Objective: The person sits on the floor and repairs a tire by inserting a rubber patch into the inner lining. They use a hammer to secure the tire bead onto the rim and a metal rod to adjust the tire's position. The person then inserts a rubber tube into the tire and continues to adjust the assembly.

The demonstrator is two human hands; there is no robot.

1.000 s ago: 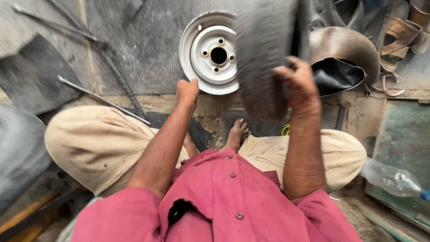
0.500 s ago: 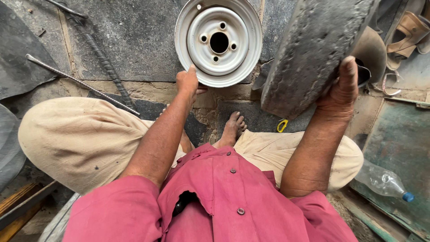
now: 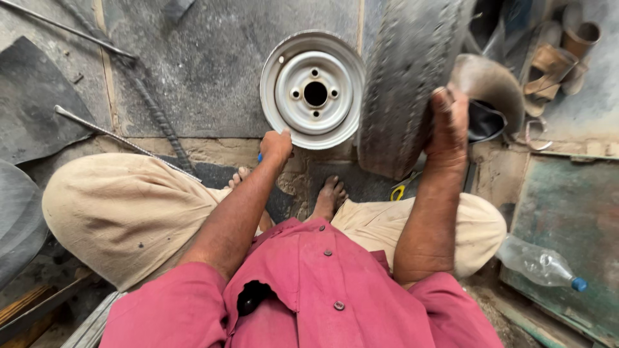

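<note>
Gripping tyre (image 3: pixel 406 84) upright, right hand (image 3: pixel 448 122); left hand (image 3: pixel 276 145) at rim (image 3: pixel 314 90) (white).

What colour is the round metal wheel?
The wheel is silvery white, seen best in the head view.

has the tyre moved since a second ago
Yes. The tyre, gripped by the right hand, earlier overlapped the steel wheel rim; now it stands just right of it.

Hands: right hand (image 3: pixel 449 125) on upright tyre (image 3: pixel 409 77), left hand (image 3: pixel 276 145) beside steel rim (image 3: pixel 313 89)
</note>
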